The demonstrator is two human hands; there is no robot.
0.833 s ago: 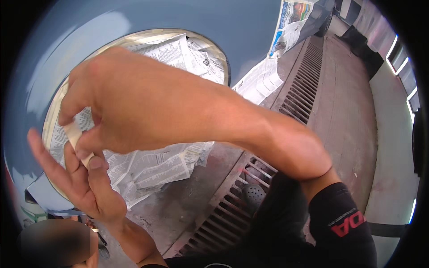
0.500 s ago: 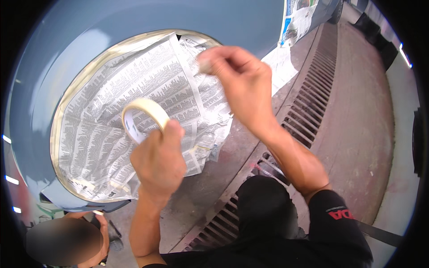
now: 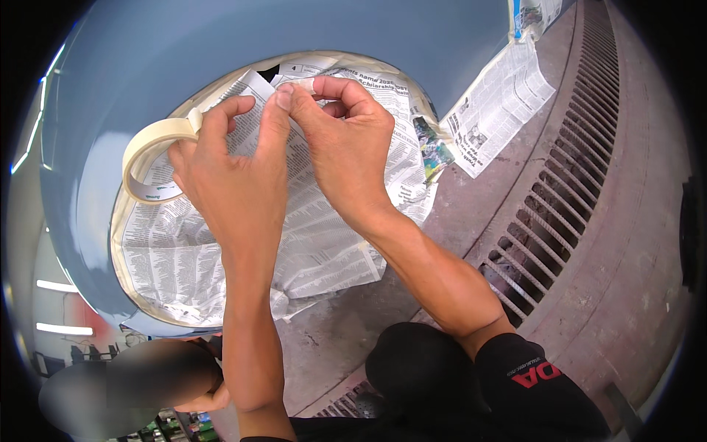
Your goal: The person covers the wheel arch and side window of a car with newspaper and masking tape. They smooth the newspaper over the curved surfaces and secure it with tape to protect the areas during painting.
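A roll of cream masking tape [image 3: 156, 132] hangs on the curled fingers of my left hand [image 3: 239, 180], whose thumb reaches up to my right thumb. My right hand [image 3: 346, 144] pinches a short piece of masking tape [image 3: 304, 86] between thumb and fingertips. Both hands are above newspaper sheets [image 3: 317, 247] that cover the round wheel arch of a blue-grey car body panel [image 3: 236, 37]. Tape lines the arch's edge. Near the top, just above my fingertips, a small dark gap [image 3: 269, 74] shows between the sheets.
More newspaper [image 3: 508, 103] hangs from the panel's lower edge at right. A metal floor grate [image 3: 545, 228] runs along the concrete floor [image 3: 618, 243]. At lower left another person's arm [image 3: 206, 401] is close to the panel. My black-clad knee [image 3: 412, 361] is below.
My hands have come together near the top of the arch. The tape roll has moved left and up with my left hand. The view has shifted, showing more hanging newspaper.
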